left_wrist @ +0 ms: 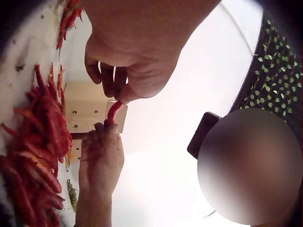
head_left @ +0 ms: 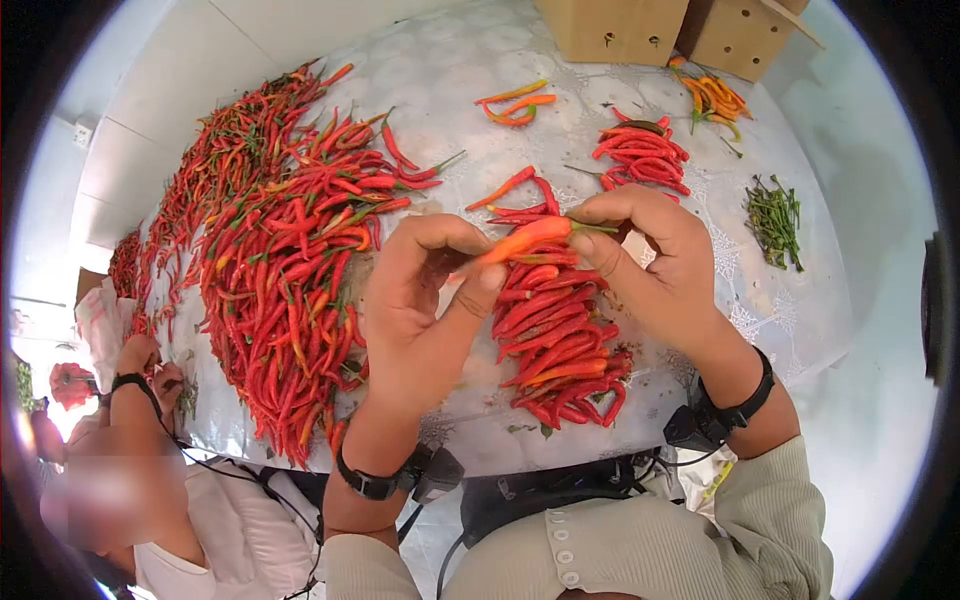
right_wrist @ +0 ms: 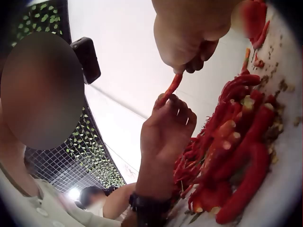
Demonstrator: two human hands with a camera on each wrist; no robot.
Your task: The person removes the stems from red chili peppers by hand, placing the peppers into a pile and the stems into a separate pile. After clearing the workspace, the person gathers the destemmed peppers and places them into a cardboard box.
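Observation:
An orange-red chili pepper (head_left: 535, 238) is held up between both hands, above a stack of red peppers (head_left: 555, 335). My left hand (head_left: 415, 310) pinches its tip end between thumb and forefinger. At the other end my right hand (head_left: 670, 270) pinches it by the green stem. The left wrist view shows the same pepper (left_wrist: 113, 112) stretched between the two hands' fingertips. In the right wrist view, cut pale ends show on several stacked peppers (right_wrist: 232, 137) below the hands.
A large heap of red peppers with stems (head_left: 285, 300) lies left of my hands. Farther right are a smaller red pile (head_left: 645, 155), orange peppers (head_left: 715, 98) and loose green stems (head_left: 772, 222). Cardboard boxes (head_left: 612, 30) stand at the back. Another person (head_left: 140, 490) sits at left.

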